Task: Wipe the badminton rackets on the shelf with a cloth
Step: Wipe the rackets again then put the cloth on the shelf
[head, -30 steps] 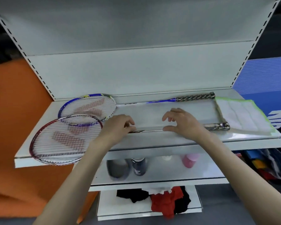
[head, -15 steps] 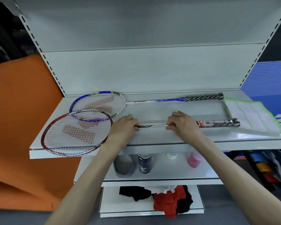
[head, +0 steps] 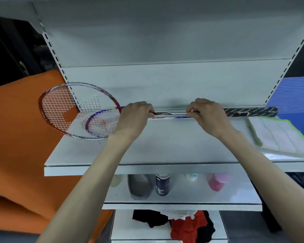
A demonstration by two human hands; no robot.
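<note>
Down at the bottom, black and red clothes (head: pixel 182 223) on the lowest shelf, then bottles (head: pixel 162 184) on the middle one, a pink one (head: pixel 218 181) among them. Up to the top shelf (head: pixel 165 148), white, smooth, probably slick under a frame. Left hand (head: pixel 133 118) curled round the thin shaft of the red racket (head: pixel 63 109), fingers closed on it just beside the head; right hand (head: pixel 209 116) pinching that same shaft nearer the handle (head: pixel 249 112), fingers bent tight. Racket up off the shelf and held level, head tilted up at the left and hanging out past the shelf's end over the orange backdrop (head: pixel 16 137). Under it, lying flat, the blue racket (head: pixel 102 121), head partly covered by the red one. Looks light, stiff in the frame, springy along the shaft, delicate in the strings: best taken by shaft or handle, as now, never by the string bed. Wrapped handle looks the grippiest hold. Cloth (head: pixel 277 135) off to the right, white with a green edge, folded flat, soft and limp, near the handle end, touched by neither hand. No wiping yet, by the look of it; likely one hand to be freed for the cloth first. Behind it all, the grey back panel (head: pixel 165 81) with slotted uprights, a blue striped panel (head: pixel 295 95) far right, darkness far left.
</note>
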